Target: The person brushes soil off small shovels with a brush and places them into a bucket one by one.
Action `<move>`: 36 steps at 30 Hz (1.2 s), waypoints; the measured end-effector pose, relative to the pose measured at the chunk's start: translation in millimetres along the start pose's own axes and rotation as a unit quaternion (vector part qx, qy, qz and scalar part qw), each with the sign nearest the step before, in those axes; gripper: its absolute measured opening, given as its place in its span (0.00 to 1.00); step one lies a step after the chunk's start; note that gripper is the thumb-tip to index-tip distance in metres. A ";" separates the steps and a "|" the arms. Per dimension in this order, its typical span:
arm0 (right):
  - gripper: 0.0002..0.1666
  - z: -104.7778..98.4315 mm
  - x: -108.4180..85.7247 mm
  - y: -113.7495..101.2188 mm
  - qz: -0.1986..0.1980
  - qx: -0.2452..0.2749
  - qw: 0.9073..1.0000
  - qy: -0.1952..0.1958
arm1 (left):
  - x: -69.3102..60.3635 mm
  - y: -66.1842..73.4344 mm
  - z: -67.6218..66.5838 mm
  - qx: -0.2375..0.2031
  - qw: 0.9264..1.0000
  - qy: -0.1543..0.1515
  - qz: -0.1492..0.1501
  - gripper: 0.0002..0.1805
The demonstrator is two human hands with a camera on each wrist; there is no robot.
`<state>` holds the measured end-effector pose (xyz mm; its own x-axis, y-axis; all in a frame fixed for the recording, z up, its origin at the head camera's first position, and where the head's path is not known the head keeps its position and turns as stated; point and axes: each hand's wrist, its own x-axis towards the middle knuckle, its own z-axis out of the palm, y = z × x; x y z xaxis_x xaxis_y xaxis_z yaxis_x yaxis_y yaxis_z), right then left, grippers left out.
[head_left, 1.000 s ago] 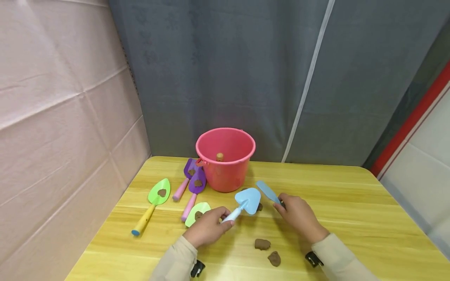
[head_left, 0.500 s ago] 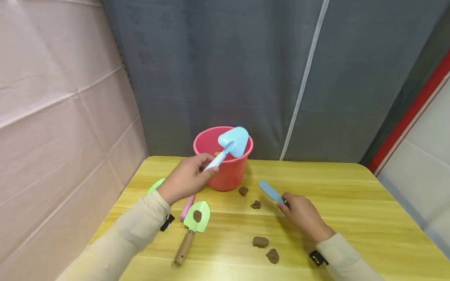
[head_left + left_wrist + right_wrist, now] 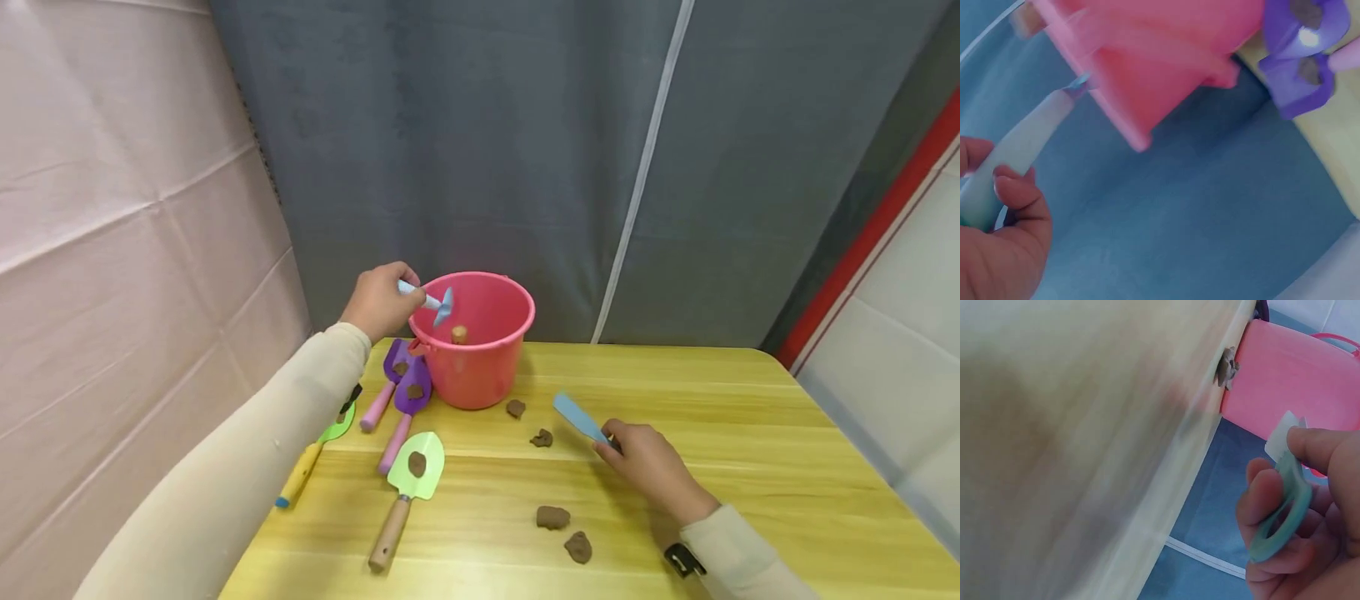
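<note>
My left hand grips the white handle of a light blue trowel, its blade turned edge-on over the left rim of the pink bucket. In the left wrist view the fingers wrap the pale handle beside the bucket. A tan piece shows inside the bucket. My right hand holds a flat blue spatula low over the table; the right wrist view shows thumb and fingers round its green looped handle.
Purple trowels with pink handles lie left of the bucket. A pale green trowel and a yellow-handled one, partly under the left sleeve, lie nearer. Brown lumps are scattered on the table. A grey curtain hangs behind.
My left hand has carried the blue trowel from low over the table up to the bucket and leftward, its blade turning edge-on. Brown lumps under it came into sight. The right hand has barely moved.
</note>
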<state>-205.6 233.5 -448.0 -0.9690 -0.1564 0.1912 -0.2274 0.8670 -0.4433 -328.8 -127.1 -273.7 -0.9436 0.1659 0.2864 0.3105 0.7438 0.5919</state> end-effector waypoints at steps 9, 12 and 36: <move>0.06 1.3 -2.4 0.6 0.002 0.000 1.000 0.001 | 5.0 -19.5 34.4 0.008 1.000 -0.019 0.021 0.20; 0.06 2.4 -3.3 0.3 0.006 0.005 1.000 -0.007 | 3.2 -22.4 43.8 0.034 0.998 -0.025 0.035 0.22; 0.07 5.1 0.9 -12.2 -0.015 0.017 1.000 -0.011 | -24.3 -23.7 35.9 0.004 0.998 -0.015 0.061 0.19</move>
<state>-204.3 220.3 -446.9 -0.9638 -0.1922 0.1850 -0.2583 0.8454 -0.4676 -317.4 -125.5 -321.7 -0.9022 0.2746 0.3327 0.4219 0.7226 0.5475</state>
